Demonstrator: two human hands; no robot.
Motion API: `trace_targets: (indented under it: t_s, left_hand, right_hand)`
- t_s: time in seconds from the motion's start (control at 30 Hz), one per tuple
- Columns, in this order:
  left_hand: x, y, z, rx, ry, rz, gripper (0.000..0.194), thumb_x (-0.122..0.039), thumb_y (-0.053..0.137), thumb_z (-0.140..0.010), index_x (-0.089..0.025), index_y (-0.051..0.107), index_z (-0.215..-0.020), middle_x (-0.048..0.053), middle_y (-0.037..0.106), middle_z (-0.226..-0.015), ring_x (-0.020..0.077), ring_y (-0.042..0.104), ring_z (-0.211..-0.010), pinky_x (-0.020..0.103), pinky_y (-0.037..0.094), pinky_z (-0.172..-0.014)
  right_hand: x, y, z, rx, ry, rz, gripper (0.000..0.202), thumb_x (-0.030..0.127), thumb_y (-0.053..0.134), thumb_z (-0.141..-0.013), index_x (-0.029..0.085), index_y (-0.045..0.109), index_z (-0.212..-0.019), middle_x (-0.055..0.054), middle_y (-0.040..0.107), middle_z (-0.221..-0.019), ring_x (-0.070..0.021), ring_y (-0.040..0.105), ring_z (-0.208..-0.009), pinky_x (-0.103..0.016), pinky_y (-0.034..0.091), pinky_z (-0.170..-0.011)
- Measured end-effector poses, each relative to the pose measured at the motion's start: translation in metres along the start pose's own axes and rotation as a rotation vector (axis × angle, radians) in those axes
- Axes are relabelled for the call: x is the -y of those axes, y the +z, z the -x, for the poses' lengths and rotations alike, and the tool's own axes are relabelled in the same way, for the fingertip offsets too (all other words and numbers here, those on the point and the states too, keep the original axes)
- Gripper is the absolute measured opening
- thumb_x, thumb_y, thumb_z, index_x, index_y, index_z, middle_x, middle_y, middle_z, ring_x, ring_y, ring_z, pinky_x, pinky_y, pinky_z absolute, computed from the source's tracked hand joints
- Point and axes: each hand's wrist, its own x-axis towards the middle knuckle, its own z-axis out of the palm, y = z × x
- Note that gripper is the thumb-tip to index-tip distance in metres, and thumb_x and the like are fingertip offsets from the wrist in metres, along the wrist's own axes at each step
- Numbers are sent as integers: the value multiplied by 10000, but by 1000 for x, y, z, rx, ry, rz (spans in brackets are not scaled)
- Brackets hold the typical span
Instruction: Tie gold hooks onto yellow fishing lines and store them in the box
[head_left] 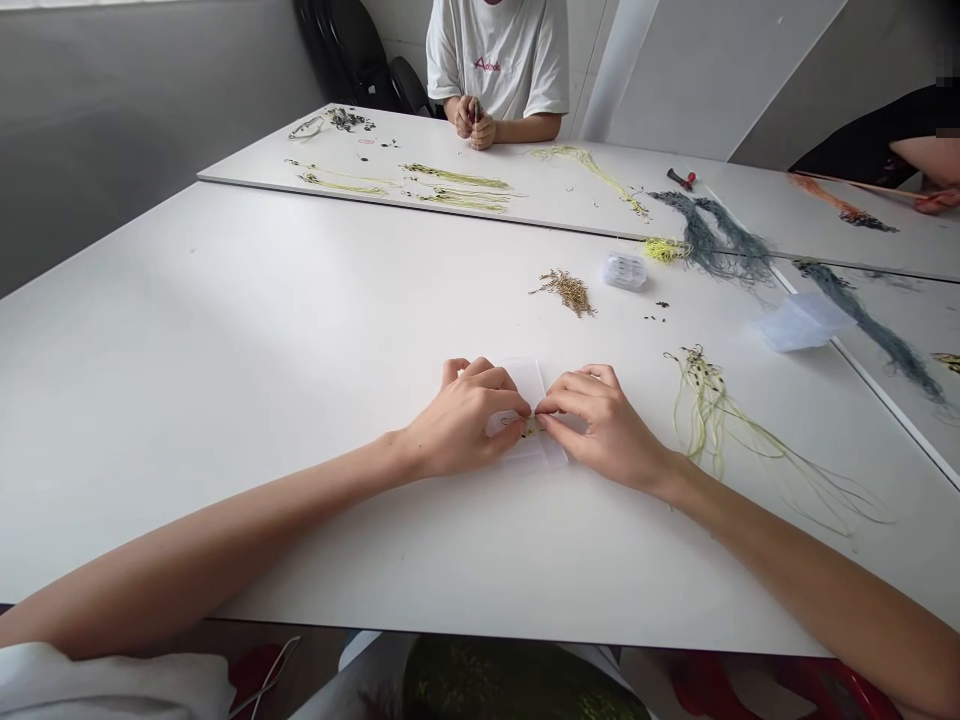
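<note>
**Fingertips meet over the box**

We see the left hand (472,415) and right hand (609,422), each grip pinched nearly closed on the line (532,427) inside the box (553,457), probably to steady something so small (fingers hide much). The hooks (568,292) lie beyond, likely for easy reach.

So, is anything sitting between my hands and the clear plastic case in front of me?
Nothing visible does. The left hand and right hand are already over the clear case, fingertips close together. The nearest loose bundle of yellow-green lines lies off to the right, beyond the right hand.
</note>
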Motion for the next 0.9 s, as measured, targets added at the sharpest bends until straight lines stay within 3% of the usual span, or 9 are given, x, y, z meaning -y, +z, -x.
trace_targets:
  t_s: [0.37, 0.9]
  left_hand:
    - [-3, 5, -4, -27, -95, 35, 173, -306, 545, -887, -252, 710, -885, 28, 644, -838, 204, 505, -854, 441, 285, -888]
    - [-5, 8, -10, -47, -220, 144, 135, -295, 588, -821, -264, 719, -821, 6, 697, -834, 237, 580, -939, 481, 315, -947]
  right_hand:
    - [-1, 11, 8, -104, 50, -52, 140, 116, 572, -852, 230, 630, -795, 13, 641, -769, -133, 578, -662, -399, 349, -912]
    - [0, 6, 7, -97, 21, -50, 118, 150, 599, -839, 252, 656, -847, 14, 662, -796, -146, 602, -703, -418, 346, -938]
